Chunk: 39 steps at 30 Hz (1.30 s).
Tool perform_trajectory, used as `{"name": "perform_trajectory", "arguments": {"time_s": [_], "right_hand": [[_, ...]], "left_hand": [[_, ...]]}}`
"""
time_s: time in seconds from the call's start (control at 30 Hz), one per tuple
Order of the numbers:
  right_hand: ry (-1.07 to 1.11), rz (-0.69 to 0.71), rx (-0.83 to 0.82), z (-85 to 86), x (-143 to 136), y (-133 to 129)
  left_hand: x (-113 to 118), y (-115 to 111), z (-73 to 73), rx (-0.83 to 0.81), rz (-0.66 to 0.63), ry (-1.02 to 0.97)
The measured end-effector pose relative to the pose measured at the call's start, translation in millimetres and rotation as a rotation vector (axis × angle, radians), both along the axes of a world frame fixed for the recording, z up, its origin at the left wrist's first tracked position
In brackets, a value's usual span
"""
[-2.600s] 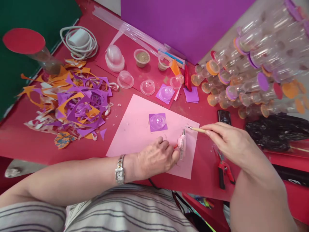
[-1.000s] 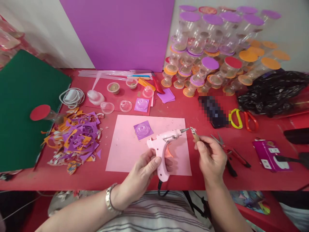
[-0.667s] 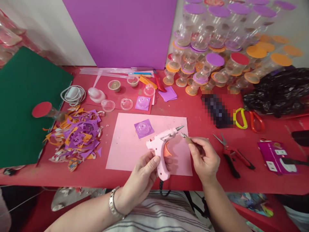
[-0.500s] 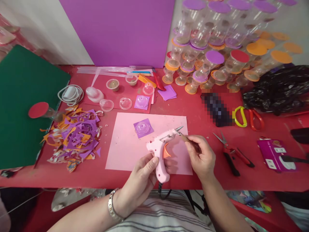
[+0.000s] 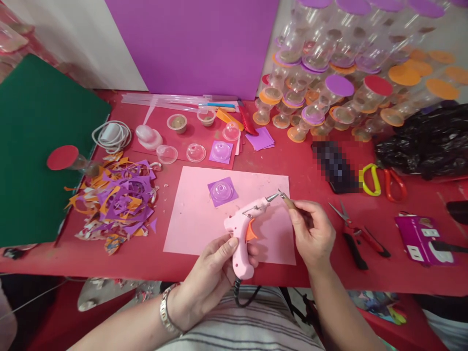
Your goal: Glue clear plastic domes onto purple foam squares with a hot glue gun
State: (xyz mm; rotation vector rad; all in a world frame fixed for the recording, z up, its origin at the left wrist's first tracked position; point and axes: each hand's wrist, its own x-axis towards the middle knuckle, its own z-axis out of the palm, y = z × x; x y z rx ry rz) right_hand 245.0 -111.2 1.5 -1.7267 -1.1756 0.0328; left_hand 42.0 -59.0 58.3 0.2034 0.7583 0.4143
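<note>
Left grip (image 5: 217, 259)'s wrapped round the pink glue gun (image 5: 240, 240); right grip (image 5: 315, 229)'s pinching a wooden-handled tool (image 5: 288, 201), tip just ahead, by the nozzle (image 5: 272, 197), touching or not, hard to tell. I'd brace the gun, light strokes only.

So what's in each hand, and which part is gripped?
The left hand holds the pink glue gun by its handle; the right hand holds a small metal-tipped tool by its tan handle.
</note>
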Motion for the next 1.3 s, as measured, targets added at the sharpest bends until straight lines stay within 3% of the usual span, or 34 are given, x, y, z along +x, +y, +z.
{"name": "perform_trajectory", "arguments": {"time_s": [0.2,0.4,0.7,1.3], "right_hand": [[-0.09,0.116,-0.029,7.9,-8.7,0.1],[-0.086,0.026,-0.034,10.7,-3.0,0.5],[-0.026,0.13,-0.064,15.3,-14.6,-0.6],[-0.067,0.19,-0.118,25.8,-0.3,-9.4]], "left_hand": [[0.1,0.7,0.0,0.025,0.023,-0.007],[-1.6,0.0,-3.5,0.06,0.04,0.034],[3.7,-1.0,-7.0,0.118,0.059,0.067],[3.0,-1.0,-6.3,0.13,0.082,0.102]]}}
